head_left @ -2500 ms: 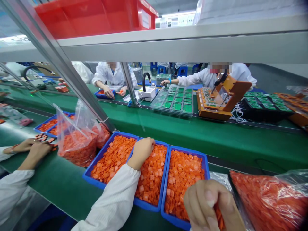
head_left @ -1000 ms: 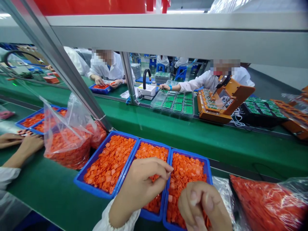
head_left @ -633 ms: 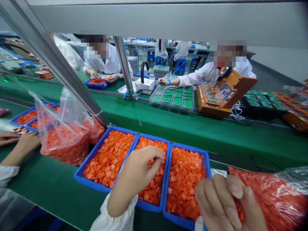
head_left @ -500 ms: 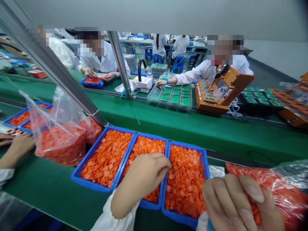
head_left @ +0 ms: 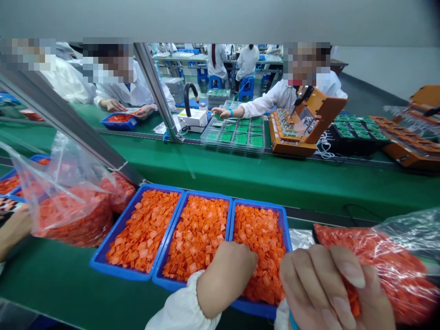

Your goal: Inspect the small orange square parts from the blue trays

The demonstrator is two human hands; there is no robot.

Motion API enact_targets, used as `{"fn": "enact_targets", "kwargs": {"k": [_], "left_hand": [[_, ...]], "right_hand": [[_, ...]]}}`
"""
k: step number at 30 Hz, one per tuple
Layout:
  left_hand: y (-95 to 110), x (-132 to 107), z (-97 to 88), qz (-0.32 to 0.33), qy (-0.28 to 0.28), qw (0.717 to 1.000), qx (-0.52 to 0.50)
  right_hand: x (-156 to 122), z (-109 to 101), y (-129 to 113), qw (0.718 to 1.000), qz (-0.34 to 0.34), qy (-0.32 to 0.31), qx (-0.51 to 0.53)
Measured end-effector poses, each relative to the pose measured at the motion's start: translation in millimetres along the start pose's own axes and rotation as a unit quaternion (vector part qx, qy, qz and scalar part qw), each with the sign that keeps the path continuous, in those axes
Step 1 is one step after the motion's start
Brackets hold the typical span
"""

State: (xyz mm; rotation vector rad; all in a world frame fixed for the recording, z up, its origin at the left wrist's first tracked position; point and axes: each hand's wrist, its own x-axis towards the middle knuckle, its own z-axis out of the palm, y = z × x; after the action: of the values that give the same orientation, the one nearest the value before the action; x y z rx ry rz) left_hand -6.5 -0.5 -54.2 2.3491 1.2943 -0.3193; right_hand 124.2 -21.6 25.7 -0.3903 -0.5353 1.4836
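My left hand [head_left: 232, 270] is closed over the left side of the right-hand blue tray [head_left: 288, 229], which is full of small square orange plastic pieces [head_left: 259, 229]. Its fingertips point down and away, so whatever they pinch is hidden. Close to the camera, my right hand [head_left: 319, 284] is curled in front of that tray's right edge. Orange pieces [head_left: 354, 300] show between its thumb and fingers. Side by side with the right-hand tray stand a middle blue tray [head_left: 158, 275] and a left blue tray [head_left: 98, 259], both heaped with the same pieces.
Clear plastic bags of orange pieces stand at left [head_left: 74, 211] and lie at right [head_left: 381, 261]. A co-worker's hand [head_left: 15, 231] is at the left edge. Across the green bench, another person reaches over a clear tray of green boards [head_left: 237, 133] beside an orange fixture [head_left: 309, 133].
My left hand has moved right and down, from over the middle tray to the right-hand tray, its fingers now closed. My right hand stays curled. The whole view has shifted slightly.
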Motion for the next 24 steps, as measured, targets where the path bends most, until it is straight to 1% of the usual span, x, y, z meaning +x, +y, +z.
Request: {"fn": "enact_targets", "kwargs": {"k": [4, 7, 9, 11, 13, 14, 16, 18, 19, 21, 23, 24], "left_hand": [[-0.9, 0.0, 0.1, 0.013, -0.005, 1.0, 0.001], [-0.7, 1.0, 0.0, 0.019, -0.007, 1.0, 0.003], [-2.1, -0.6, -2.7, 0.023, -0.004, 1.0, 0.003], [-7.0, -6.6, -9.3, 0.032, 0.009, 0.999, -0.005], [-17.6, -18.3, -19.8, 0.033, 0.036, 0.999, -0.019], [-25.7, -26.2, -25.8, 0.023, 0.051, 0.998, -0.025], [-48.1, -46.0, -37.1, -0.009, 0.081, 0.996, -0.039], [-77.8, -70.0, -44.8, -0.056, 0.118, 0.99, -0.057], [-94.1, -82.9, -46.8, -0.097, 0.153, 0.98, -0.085], [-124.5, -108.2, -47.1, -0.18, 0.26, 0.943, -0.109], [-144.0, -129.0, -44.8, -0.26, 0.363, 0.889, -0.101], [-147.8, -136.3, -43.5, -0.302, 0.418, 0.851, -0.096]], "right_hand": [[2.2, -1.6, 1.4, 1.0, 0.005, -0.001, 0.01], [3.1, -1.6, 0.4, 1.0, 0.004, -0.016, 0.005], [3.1, -0.9, -0.5, 1.0, -0.001, -0.022, 0.002], [2.7, 0.0, -1.1, 1.0, -0.006, -0.024, -0.002], [2.2, 0.7, -1.1, 1.0, -0.004, -0.023, -0.004], [2.0, 0.9, -0.6, 1.0, -0.006, -0.026, -0.005], [1.6, 1.2, 1.2, 1.0, -0.006, -0.024, -0.003], [1.3, 1.6, 4.8, 1.0, -0.008, -0.022, -0.001], [1.1, 2.0, 7.1, 1.0, -0.008, -0.017, 0.0], [0.7, 2.7, 12.1, 1.0, -0.001, -0.015, 0.003], [0.9, 3.6, 16.9, 1.0, 0.006, -0.023, 0.003], [1.3, 4.3, 19.2, 1.0, 0.011, -0.029, 0.002]]}}
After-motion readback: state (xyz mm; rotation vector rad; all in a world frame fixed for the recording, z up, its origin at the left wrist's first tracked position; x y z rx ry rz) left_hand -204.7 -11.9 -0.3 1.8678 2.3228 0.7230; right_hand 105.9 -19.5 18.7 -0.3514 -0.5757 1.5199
